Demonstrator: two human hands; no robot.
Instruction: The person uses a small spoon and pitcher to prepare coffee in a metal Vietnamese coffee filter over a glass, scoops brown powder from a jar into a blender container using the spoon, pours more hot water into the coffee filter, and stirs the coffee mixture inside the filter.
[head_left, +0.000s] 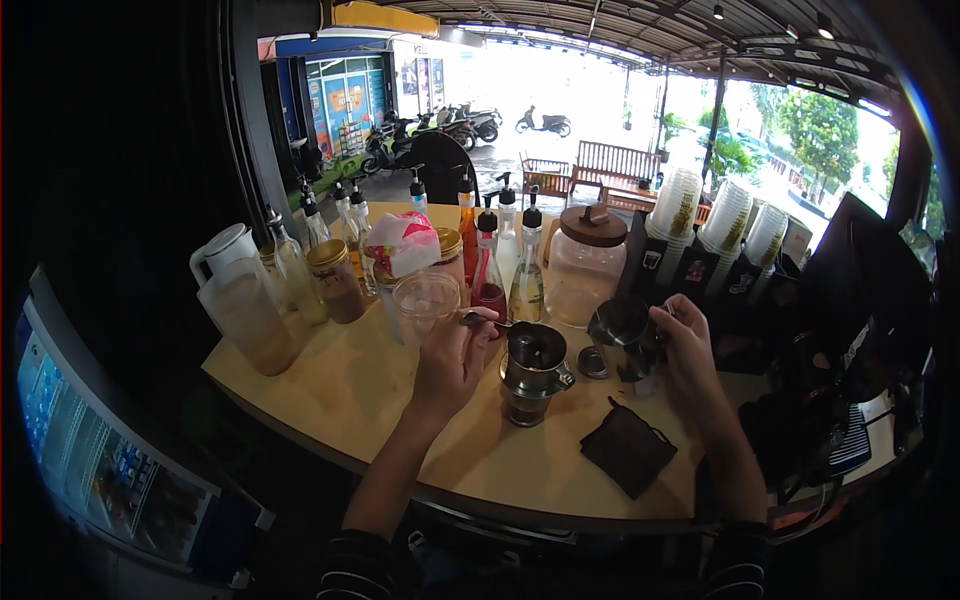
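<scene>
My left hand (pixel 452 362) pinches the handle of a metal spoon (pixel 472 318), whose far end reaches over a metal coffee drip filter (pixel 535 378). The filter sits upright on a small glass (pixel 525 409) with something dark in its bottom. My right hand (pixel 688 345) grips a small metal pitcher (pixel 618 322) by its side, to the right of the filter and above the table. The pitcher looks tilted, and its contents cannot be made out. Below it lies a small round metal lid (pixel 593 362). A folded dark cloth (pixel 628 447) lies in front of my right hand.
Pump bottles (pixel 487 265), a jar with a gold lid (pixel 335 283) and a plastic jug (pixel 245 315) crowd the table's left and back. A large wooden-lidded jar (pixel 587 265) stands behind the pitcher. Stacked cups (pixel 675 205) and dark equipment (pixel 800 370) border the right.
</scene>
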